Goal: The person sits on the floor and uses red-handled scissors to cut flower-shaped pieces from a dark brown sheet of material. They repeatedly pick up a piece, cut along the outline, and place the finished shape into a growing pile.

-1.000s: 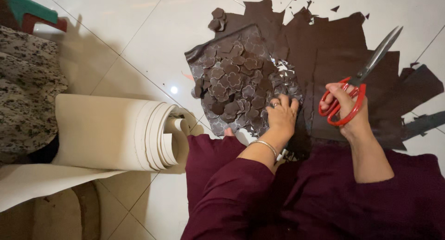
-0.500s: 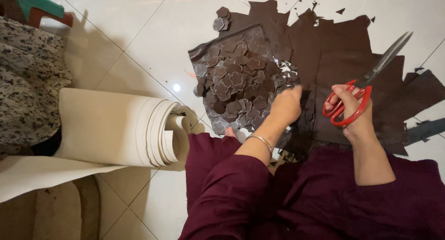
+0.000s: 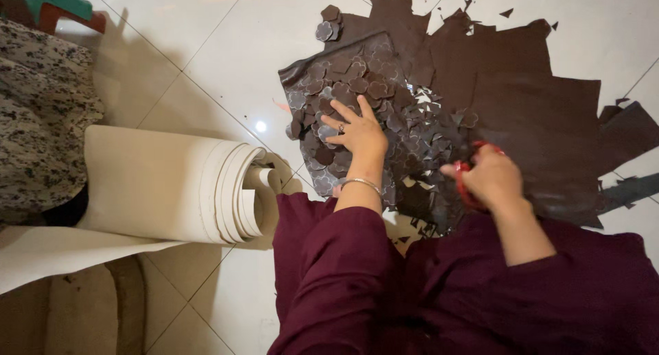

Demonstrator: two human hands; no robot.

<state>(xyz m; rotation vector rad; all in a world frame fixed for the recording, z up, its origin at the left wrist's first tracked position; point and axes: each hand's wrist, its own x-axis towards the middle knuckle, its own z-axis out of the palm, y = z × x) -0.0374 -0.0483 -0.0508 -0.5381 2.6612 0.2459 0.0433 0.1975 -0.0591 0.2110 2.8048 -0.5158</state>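
My left hand [image 3: 355, 130] lies flat with fingers spread on a heap of small brown flower-shaped cut-outs [image 3: 357, 80]; a ring and a thin bracelet show on it. My right hand [image 3: 489, 176] grips the red handles of the scissors [image 3: 464, 185] low over the dark brown sheet [image 3: 542, 115]; the blades are hidden under the hand. Small offcuts [image 3: 429, 125] are scattered between the two hands. Both sleeves are maroon.
A roll of cream sheet material [image 3: 171, 183] lies on the white tiled floor [image 3: 206, 46] at left, its loose end trailing toward the lower left. A speckled cloth [image 3: 38, 115] is at far left, with a green and red object [image 3: 58, 5] in the top corner.
The view has shifted. My left hand moved up onto the cut-out heap and spread open. My right hand lowered the scissors from pointing up-right to down against the brown sheet.
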